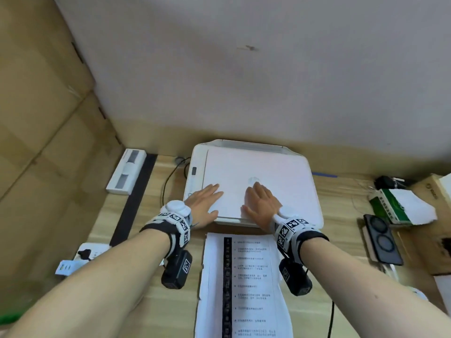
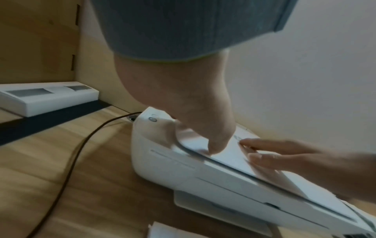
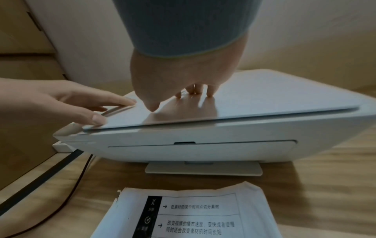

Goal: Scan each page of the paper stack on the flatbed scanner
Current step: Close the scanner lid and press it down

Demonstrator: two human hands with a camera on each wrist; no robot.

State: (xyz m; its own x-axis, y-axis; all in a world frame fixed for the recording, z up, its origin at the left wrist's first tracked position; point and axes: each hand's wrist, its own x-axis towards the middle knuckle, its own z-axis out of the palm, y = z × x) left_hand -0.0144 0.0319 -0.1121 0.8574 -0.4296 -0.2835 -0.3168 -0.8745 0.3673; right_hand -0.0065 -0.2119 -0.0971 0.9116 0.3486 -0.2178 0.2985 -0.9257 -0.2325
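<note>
Fingers of both hands are lying straight and flat, gripping nothing: the left hand (image 1: 204, 203) is pressing its palm on the scanner lid (image 1: 280, 181) near the lid's seven o'clock corner, thumb along the front edge, and the right hand (image 1: 262, 202) is resting at about six o'clock on the same lid, fingertips (image 3: 210, 94) touching the glossy white surface. From the right wrist view the lid is sitting almost level, with a thin dark gap showing along its front edge, so whether it is fully down I cannot tell.

Going by size, the wooden desk (image 1: 151, 306) is carrying everything. The flatbed scanner (image 1: 195, 181) is sitting at twelve o'clock from the person, against the wall, a dark cable (image 2: 67, 161) trailing off its left side. The paper stack (image 1: 246, 286) is lying at six o'clock, just in front of the scanner, printed side up with a black strip down its left margin. A long white device (image 1: 127, 174) is lying at ten o'clock. A green and white box (image 1: 400, 208) and a dark phone (image 1: 383, 239) are sitting at three o'clock
</note>
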